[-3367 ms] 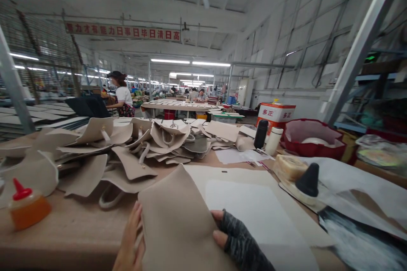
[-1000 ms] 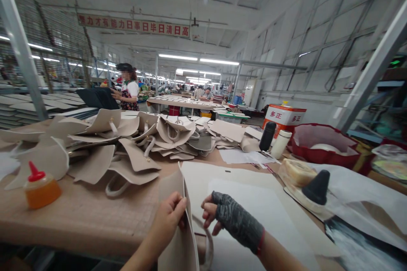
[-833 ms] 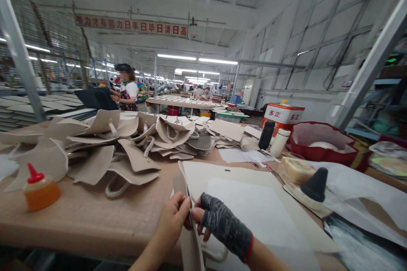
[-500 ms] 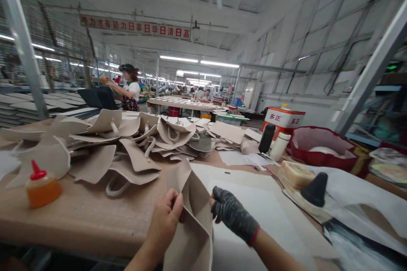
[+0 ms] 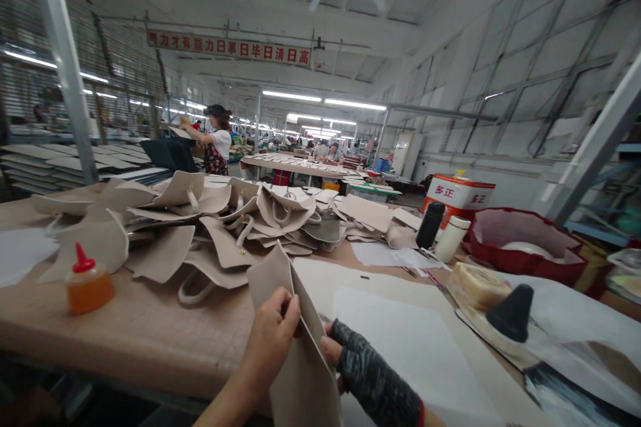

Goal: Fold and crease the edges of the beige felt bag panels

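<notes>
Since half a second ago the hands have drawn together, folding the beige leather piece (image 5: 300, 373) narrower at the counter's (image 5: 140, 340) near edge. The left hand (image 5: 273, 330) fingers pinch its upper fold, probably to line up the layers. The gloved right hand (image 5: 363, 367) presses on the far side. Its grip is hidden, and the piece's bottom is cut off.

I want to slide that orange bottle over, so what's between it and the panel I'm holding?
Head view: a strap loop at the edge of the pile lies between bottle and panel; otherwise bare table.
</notes>
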`<state>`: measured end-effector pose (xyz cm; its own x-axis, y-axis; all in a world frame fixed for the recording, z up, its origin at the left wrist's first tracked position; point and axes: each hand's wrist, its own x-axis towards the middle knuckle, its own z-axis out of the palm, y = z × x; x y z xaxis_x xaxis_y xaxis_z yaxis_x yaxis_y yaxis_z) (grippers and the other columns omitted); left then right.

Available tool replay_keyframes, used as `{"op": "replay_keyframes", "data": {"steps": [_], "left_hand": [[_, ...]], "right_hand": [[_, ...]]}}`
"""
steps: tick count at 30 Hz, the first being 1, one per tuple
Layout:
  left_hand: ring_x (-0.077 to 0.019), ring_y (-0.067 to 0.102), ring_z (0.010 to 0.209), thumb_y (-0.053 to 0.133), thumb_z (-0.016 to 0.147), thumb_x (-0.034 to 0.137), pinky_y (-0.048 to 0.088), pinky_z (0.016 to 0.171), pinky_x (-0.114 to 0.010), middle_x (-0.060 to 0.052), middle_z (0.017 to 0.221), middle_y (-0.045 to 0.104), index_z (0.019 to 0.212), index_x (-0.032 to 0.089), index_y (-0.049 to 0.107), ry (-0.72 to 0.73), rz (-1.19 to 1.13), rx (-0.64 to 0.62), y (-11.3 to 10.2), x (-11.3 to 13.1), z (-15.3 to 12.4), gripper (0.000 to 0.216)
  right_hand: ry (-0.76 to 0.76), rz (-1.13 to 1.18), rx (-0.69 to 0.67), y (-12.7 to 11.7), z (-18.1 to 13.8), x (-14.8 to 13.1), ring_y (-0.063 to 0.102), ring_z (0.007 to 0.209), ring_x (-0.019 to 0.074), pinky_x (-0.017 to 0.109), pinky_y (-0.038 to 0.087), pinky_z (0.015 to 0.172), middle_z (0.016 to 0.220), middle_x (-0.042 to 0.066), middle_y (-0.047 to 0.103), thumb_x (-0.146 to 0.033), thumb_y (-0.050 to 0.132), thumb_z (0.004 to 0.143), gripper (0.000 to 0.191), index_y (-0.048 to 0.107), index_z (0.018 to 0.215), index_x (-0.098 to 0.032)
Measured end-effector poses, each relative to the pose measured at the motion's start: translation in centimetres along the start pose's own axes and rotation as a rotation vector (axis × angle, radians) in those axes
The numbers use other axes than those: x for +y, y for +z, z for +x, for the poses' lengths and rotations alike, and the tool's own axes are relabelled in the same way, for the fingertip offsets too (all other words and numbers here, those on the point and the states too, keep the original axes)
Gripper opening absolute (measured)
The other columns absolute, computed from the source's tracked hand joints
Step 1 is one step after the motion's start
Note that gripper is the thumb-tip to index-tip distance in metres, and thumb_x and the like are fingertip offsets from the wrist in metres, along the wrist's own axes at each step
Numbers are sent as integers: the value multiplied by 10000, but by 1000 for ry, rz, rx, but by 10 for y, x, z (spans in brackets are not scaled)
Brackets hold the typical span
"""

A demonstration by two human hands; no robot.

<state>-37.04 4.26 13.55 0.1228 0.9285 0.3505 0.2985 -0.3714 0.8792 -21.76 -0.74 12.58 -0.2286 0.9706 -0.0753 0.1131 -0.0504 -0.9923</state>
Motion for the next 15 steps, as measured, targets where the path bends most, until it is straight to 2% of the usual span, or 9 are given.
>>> {"op": "replay_keyframes", "data": {"steps": [2,5,7,10,12,15], "left_hand": [[-149,490,522,410,838,401,361,524,-245,43,520,463,592,222,381,8,20,-1,-4,2,-1,306],[-148,489,518,410,836,404,364,523,-243,43,519,467,599,222,392,23,18,43,-9,6,-1,298],[-146,490,511,409,835,411,368,518,-239,42,515,473,601,222,397,20,-11,63,-11,8,1,301],[-145,488,516,415,834,411,364,513,-236,39,521,472,595,220,397,27,-12,40,-10,10,4,306],[-146,481,521,414,836,407,354,515,-239,39,526,459,593,220,394,40,7,48,-6,9,5,308],[-152,484,541,400,847,405,350,534,-250,34,542,471,613,217,404,38,31,79,1,8,6,300]], "right_hand": [[18,-10,7,-7,0,5,525,557,136,248,443,467,703,5,537,-463,558,703,326,483,820,-168],[5,-189,144,-23,6,12,490,500,121,239,417,438,618,-11,496,-393,534,669,233,445,684,-179],[11,-258,172,-34,11,11,494,501,130,246,413,434,593,-9,483,-387,505,664,219,436,655,-180],[-56,-228,160,-40,14,-2,562,623,172,286,467,522,744,49,567,-416,500,690,289,496,809,-153],[-147,-258,220,-36,13,-12,594,766,204,326,497,643,921,102,596,-432,470,752,368,492,982,-146],[-340,-571,328,-25,12,-14,560,983,262,400,470,823,1111,147,567,-414,475,796,378,508,1078,-165]]}}
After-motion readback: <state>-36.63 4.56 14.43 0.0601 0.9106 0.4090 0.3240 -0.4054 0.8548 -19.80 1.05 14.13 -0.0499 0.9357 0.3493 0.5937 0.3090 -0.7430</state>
